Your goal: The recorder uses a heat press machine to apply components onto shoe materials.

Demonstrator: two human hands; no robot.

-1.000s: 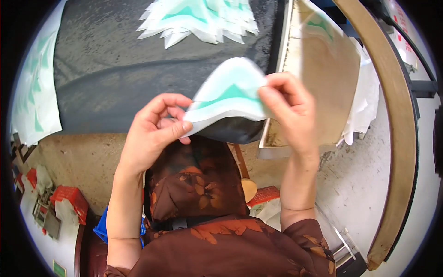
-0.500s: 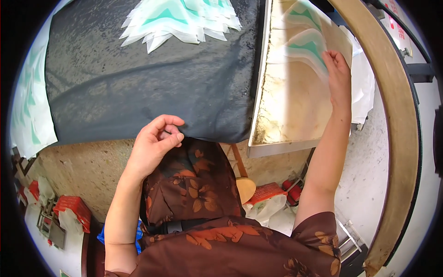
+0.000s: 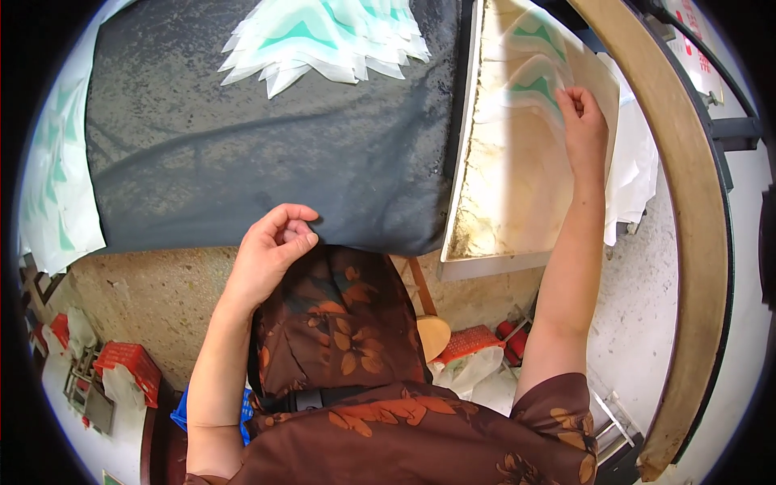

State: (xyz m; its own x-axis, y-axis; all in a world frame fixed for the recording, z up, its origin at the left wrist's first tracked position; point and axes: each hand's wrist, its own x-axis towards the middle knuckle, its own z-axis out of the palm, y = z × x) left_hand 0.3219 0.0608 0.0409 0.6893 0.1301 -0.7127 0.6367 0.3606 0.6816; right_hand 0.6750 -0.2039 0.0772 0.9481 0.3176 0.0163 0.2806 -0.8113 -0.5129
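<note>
My right hand [image 3: 584, 129] is over a pale, stained board [image 3: 517, 190] at the right, its thumb and fingertips closed on the edge of a thin translucent sheet with a green wavy band [image 3: 533, 87]. A similar sheet [image 3: 535, 32] lies just beyond it on the board. My left hand [image 3: 275, 246] hangs at the near edge of the black cloth-covered table [image 3: 267, 174]. Its fingers are loosely curled, thumb and forefinger apart, with nothing visible between them.
A fanned pile of white and green sheets [image 3: 323, 40] lies at the table's far side. More sheets [image 3: 61, 178] hang over its left edge. White sheets [image 3: 634, 162] show beyond the board. A curved tan bar [image 3: 695, 202] arcs down the right. Red crates [image 3: 129, 368] stand below left.
My right hand has shifted slightly left with the sheet's edge in its fingers. My left hand keeps nearly the same pose.
</note>
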